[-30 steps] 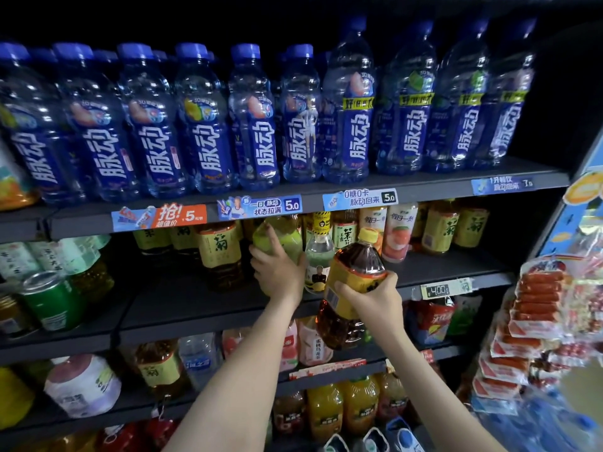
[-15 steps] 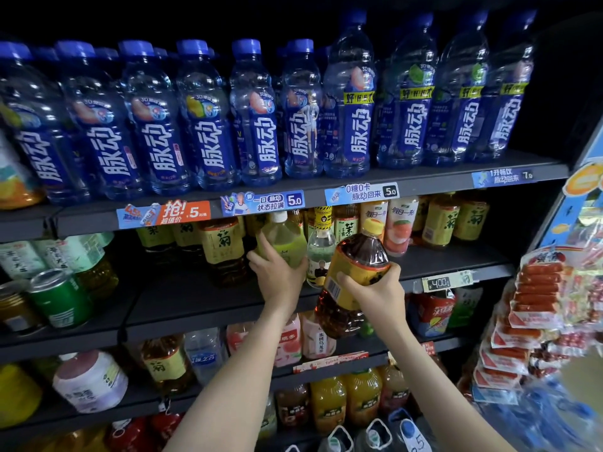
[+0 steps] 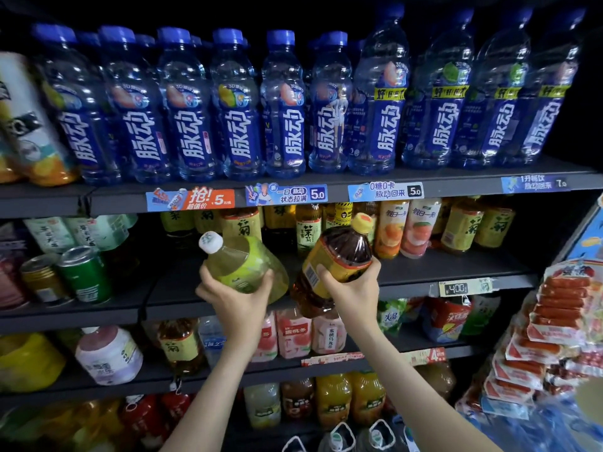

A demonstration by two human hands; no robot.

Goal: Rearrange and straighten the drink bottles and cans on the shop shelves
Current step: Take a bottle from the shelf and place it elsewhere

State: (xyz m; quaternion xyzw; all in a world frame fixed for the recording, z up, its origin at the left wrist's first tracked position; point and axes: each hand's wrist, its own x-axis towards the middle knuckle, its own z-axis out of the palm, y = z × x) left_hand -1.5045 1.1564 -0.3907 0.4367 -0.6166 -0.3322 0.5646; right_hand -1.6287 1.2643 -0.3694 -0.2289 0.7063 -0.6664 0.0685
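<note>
Left hand [image 3: 235, 298], fingers wrapped, now tips the pale-green white-capped plastic bottle [image 3: 241, 262] out of its row. Right hand [image 3: 354, 290] grips the brown yellow-capped bottle [image 3: 339, 256]. I judge a swap.

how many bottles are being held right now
2. A pale green bottle, white cap, tilted, in the left hand; a dark brown bottle, yellow cap, in the right hand.

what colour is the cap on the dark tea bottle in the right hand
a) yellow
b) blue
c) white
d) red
a: the dark tea bottle gripped by the right hand ends in a yellow cap; the white cap belongs to the pale green bottle held by the left hand.
</note>
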